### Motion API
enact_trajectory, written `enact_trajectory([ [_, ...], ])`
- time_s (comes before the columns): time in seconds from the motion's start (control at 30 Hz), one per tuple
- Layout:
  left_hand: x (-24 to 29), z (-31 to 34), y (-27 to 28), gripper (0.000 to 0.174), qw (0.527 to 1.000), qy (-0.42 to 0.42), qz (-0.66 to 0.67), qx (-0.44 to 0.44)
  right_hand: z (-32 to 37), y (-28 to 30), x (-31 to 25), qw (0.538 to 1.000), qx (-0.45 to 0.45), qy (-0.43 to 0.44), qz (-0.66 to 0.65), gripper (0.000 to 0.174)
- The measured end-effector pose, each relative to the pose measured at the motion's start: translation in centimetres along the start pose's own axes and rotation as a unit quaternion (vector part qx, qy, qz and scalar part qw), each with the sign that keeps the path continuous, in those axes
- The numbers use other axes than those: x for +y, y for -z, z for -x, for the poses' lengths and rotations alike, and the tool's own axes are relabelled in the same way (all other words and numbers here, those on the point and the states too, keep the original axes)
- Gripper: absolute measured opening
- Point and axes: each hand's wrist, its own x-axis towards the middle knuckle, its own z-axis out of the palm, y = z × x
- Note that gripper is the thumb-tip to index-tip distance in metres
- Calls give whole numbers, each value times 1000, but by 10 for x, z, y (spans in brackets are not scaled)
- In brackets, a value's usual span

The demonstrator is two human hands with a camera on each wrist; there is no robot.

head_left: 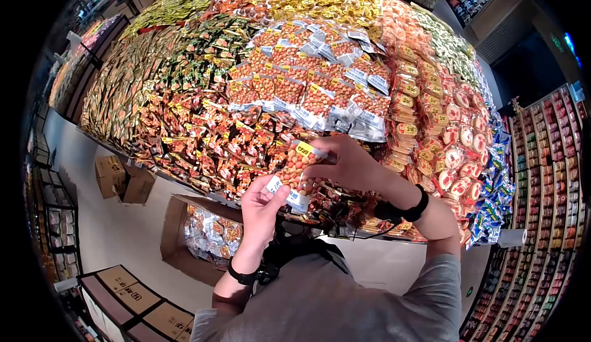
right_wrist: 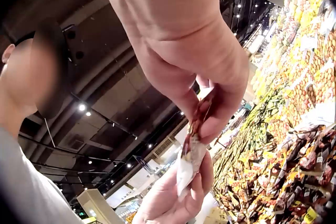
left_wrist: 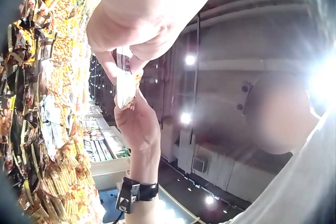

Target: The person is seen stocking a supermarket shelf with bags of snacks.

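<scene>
Between both hands is a small snack packet [head_left: 294,168] of round orange-brown balls, with a yellow label at its top and a white printed strip along the bottom. My left hand [head_left: 258,209] pinches the lower left edge, thumb on the front. At the upper right my right hand [head_left: 348,162] grips the packet with thumb and fingers. Seen edge-on in the right wrist view, the packet [right_wrist: 190,158] spans from the right fingers down to the left hand [right_wrist: 173,198]. In the left wrist view its pale side [left_wrist: 125,88] shows between the two hands.
A wide display is heaped with wrapped snacks, including similar ball packets [head_left: 289,83], dark red packets [head_left: 203,136] and round packs [head_left: 452,157]. An open carton [head_left: 172,231] of packets stands on the floor below. Brown boxes [head_left: 111,176] and shelves [head_left: 545,200] flank the display.
</scene>
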Motion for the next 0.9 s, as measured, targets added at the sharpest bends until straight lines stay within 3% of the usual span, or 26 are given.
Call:
enact_trajectory([
  [0.07,2,0,-4,11,1000,-6,7,21,6,-12,-6,990,135,34,-38,36],
  [0.1,-1,-1,-3,9,999,-12,33,27,6,-22,-4,974,209,83,9,45],
  [0.13,-3,-2,-4,9,997,-17,60,34,11,-23,-22,955,218,138,147,50],
  [0.2,0,-5,-12,12,994,-14,98,50,19,-38,-36,918,186,233,261,52],
  [0.3,-12,-8,-2,15,991,9,133,6,26,-79,-21,824,195,220,485,50],
  [0.4,-12,-11,-8,8,993,4,105,-48,20,-81,-13,818,219,201,492,44],
  [0.47,-1,-8,-21,12,992,20,103,-73,14,-55,-12,826,236,226,459,40],
  [0.5,7,-5,-27,24,991,20,94,-94,12,-35,-12,871,201,165,416,38],
  [0.53,8,-6,-25,24,990,20,95,-98,10,-14,-11,908,165,105,370,37],
  [0.6,8,-6,-14,24,995,27,27,-93,2,35,22,877,282,187,340,33],
  [0.67,0,-6,3,18,998,25,24,-42,-17,92,46,807,369,205,413,32],
  [0.73,-6,-2,24,17,999,29,11,11,-35,145,62,774,426,169,437,32],
  [0.8,-9,6,43,16,998,23,14,56,-56,191,74,791,448,100,405,34],
  [0.9,-5,22,58,13,993,4,6,120,-96,254,117,758,441,58,477,39],
])
